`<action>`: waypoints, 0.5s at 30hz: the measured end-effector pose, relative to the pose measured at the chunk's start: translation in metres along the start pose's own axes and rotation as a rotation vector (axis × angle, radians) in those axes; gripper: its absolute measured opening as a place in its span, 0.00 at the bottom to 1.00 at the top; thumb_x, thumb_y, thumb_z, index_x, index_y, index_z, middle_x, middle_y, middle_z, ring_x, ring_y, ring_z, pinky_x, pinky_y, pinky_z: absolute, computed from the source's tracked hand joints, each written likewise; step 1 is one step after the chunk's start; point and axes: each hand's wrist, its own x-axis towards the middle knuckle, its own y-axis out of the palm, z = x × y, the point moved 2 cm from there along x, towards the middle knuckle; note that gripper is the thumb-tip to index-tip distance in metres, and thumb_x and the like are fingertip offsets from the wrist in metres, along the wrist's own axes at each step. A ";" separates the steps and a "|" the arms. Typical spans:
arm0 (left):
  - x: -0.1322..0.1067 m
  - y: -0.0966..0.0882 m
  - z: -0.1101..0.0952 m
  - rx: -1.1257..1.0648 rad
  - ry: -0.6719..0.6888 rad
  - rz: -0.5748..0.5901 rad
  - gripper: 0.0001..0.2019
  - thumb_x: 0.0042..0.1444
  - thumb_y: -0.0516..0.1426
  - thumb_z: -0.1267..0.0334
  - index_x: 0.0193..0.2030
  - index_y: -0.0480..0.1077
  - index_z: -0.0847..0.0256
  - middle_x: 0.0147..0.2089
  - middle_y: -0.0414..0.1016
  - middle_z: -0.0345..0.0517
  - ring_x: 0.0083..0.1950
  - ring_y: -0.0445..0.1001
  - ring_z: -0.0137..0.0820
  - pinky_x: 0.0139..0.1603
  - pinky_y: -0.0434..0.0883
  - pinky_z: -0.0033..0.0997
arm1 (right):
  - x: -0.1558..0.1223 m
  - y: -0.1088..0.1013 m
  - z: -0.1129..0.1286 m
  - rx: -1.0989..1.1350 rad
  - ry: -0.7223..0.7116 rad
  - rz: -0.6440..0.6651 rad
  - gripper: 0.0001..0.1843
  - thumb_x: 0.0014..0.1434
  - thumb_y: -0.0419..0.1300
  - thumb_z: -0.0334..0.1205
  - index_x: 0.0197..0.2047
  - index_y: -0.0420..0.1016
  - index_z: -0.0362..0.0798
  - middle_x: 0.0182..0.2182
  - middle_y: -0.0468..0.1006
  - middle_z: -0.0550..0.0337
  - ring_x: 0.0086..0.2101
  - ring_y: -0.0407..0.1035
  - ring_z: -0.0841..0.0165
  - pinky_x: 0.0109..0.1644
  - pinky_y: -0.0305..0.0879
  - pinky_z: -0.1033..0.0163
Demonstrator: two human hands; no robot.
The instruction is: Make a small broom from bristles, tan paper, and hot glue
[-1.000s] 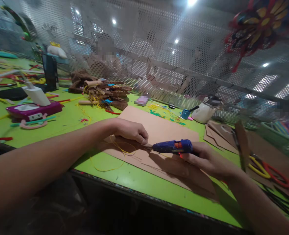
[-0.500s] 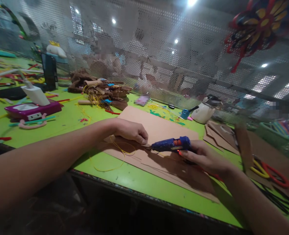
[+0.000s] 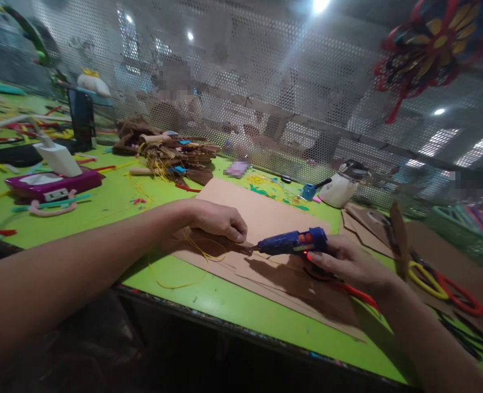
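Green tabletop (image 3: 102, 207) spreads under both arms, cluttered far off to the left of the left hand with a magenta box (image 3: 53, 184) carrying a white plug-shaped block (image 3: 59, 158), and a dark upright phone (image 3: 81, 119) behind it. Beyond the left forearm lies a heap of brown sticks and yellow strands (image 3: 176, 155). A thin yellow string (image 3: 184, 284) loops on the table just below the left wrist.

Left hand (image 3: 219, 219) rests palm down on a brown cardboard sheet (image 3: 261, 213), its fingers curled and pinching a small brown piece at the fingertips; what exactly that piece is I cannot tell. Just to its right, the metal tip of a blue glue gun (image 3: 294, 241) points at those fingertips, almost touching them. The gun lies nearly level above the cardboard, between the 2 hands.

Right hand (image 3: 347, 262) is wrapped around the gun's rear grip, fingers closed on it, with a red cord (image 3: 358, 295) trailing beneath the wrist. Behind this hand stand a small blue cup (image 3: 308, 191) and a white pot with a dark lid (image 3: 341, 185). Further right, an upright cardboard strip (image 3: 399, 240) rises beside yellow and red loops (image 3: 446, 284), and a green basket (image 3: 462, 234) sits beyond them.
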 end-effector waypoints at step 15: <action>0.000 -0.001 0.001 0.046 0.005 -0.017 0.13 0.57 0.53 0.57 0.35 0.73 0.65 0.29 0.68 0.41 0.29 0.61 0.26 0.30 0.61 0.24 | -0.004 -0.004 -0.001 -0.014 0.002 -0.037 0.20 0.59 0.57 0.52 0.39 0.73 0.41 0.24 0.65 0.61 0.23 0.56 0.74 0.25 0.54 0.68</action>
